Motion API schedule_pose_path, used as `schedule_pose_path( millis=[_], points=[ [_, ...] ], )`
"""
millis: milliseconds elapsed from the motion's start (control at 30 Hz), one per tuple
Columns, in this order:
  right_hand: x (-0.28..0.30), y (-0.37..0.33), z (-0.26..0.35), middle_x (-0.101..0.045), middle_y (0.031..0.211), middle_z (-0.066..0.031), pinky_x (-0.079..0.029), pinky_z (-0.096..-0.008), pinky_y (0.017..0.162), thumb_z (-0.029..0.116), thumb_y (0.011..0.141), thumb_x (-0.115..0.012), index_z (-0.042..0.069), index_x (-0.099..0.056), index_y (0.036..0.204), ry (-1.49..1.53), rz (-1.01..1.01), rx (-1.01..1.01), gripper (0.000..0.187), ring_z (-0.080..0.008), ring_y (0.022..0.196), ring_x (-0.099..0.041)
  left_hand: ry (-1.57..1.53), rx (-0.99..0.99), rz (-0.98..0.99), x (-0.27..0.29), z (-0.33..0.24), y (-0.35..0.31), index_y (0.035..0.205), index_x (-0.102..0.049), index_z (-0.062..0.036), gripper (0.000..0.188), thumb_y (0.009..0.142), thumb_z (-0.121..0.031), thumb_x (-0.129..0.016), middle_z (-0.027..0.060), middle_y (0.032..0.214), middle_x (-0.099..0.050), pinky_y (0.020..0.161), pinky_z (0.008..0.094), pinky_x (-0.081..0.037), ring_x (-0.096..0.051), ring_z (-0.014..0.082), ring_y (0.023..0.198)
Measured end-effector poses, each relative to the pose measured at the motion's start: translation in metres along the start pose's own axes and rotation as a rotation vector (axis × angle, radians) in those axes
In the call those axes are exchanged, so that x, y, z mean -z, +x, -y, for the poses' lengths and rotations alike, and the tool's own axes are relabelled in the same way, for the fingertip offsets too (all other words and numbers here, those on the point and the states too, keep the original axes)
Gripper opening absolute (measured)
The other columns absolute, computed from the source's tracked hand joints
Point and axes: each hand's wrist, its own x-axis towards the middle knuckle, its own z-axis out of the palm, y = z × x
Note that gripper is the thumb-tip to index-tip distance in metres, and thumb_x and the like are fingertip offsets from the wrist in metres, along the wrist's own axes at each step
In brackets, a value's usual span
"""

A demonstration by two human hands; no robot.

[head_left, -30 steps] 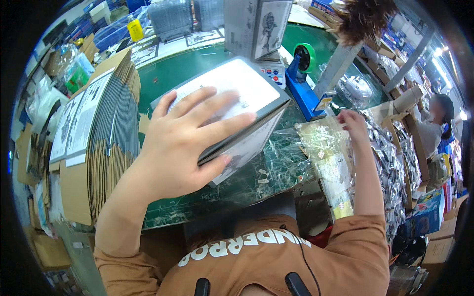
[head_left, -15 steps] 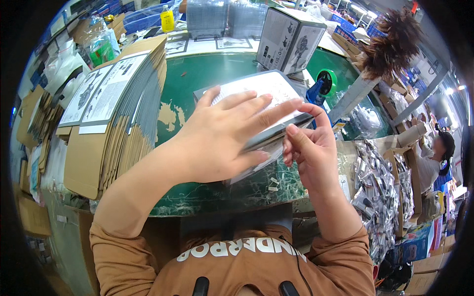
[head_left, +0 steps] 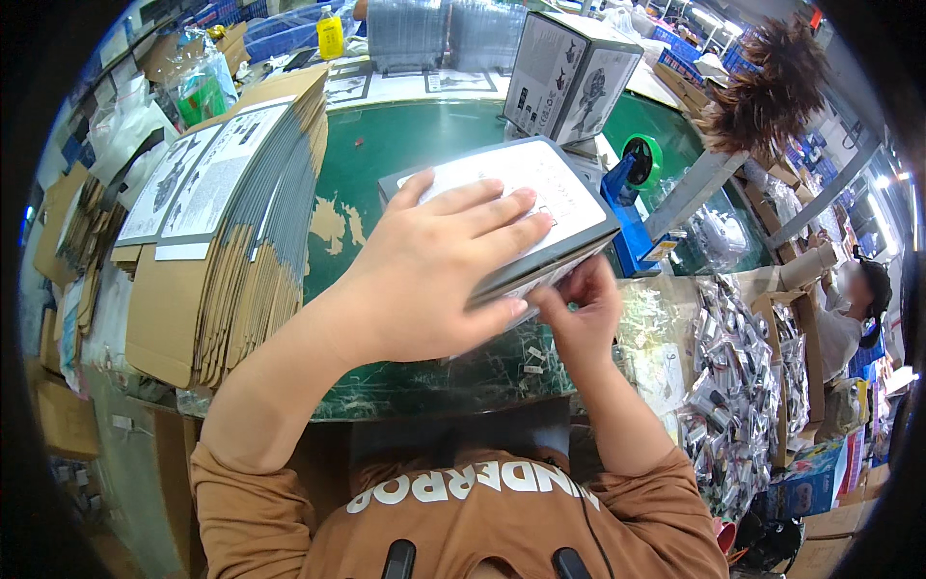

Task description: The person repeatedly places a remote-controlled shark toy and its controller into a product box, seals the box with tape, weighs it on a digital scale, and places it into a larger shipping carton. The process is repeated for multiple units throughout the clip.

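A grey-and-white cardboard box [head_left: 582, 196] lies on the green table at an angle before me. My left hand [head_left: 439, 256] rests on its top, fingers spread flat and thumb over the near edge. Low against the box's near right side is my right hand [head_left: 588, 314], thumb stretched towards the box and the other fingers bent. Those fingertips are blurred and partly hidden, so whether they hold anything cannot be made out. Just right of the box stands a blue tape dispenser [head_left: 625, 217] with a green roll [head_left: 642, 162].
Folded flat cartons [head_left: 227, 232] are stacked at left. Another printed box [head_left: 569, 77] stands behind the dispenser. A metal post [head_left: 696, 191] with a brown feather duster [head_left: 767, 87] rises at right, above many small bagged parts [head_left: 728, 386]. A person [head_left: 854, 304] sits far right.
My right hand has dropped from the box's right top corner to its near side, and its raised index finger has come down. My left hand stays on top, fingertips drawn slightly back left.
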Motion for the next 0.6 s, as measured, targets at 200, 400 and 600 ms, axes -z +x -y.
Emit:
schedule_pose_path(
  millis=[200,400,600],
  points=[
    [0.03,0.031,-0.062,-0.043,0.125,-0.0082,-0.033,-0.0362,0.096,0.041,0.047,-0.088,0.005,-0.032,0.128,0.281,0.146,0.06,0.104,-0.0202,0.114,-0.04,-0.974,0.4,-0.66,-0.03,0.027,-0.001,0.125,-0.044,-0.0028,0.064,0.088,-0.055,-0.038,0.0178,0.117,-0.054,0.089,0.0336,-0.043,-0.055,0.024,0.106],
    [0.043,0.065,-0.092,-0.038,0.133,-0.0181,-0.034,-0.0453,0.102,0.039,0.044,-0.088,-0.001,-0.024,0.136,0.895,0.365,-0.158,0.119,-0.0321,0.12,-0.042,-1.543,0.521,-0.247,-0.072,0.092,0.049,0.132,-0.033,-0.007,0.071,0.087,-0.062,-0.033,0.0181,0.109,-0.059,0.084,0.0337,-0.047,-0.058,0.0217,0.1],
    [0.06,0.023,-0.075,-0.032,0.137,-0.0159,-0.03,-0.0444,0.105,0.052,0.042,-0.085,0.007,-0.016,0.138,0.684,-0.037,-0.126,0.127,-0.0329,0.126,-0.034,-0.44,0.521,-0.38,-0.15,0.156,0.208,0.143,-0.002,-0.0126,0.12,0.059,-0.055,-0.077,0.0268,0.144,-0.007,0.106,0.0472,-0.024,-0.013,0.0418,0.134]
  ],
)
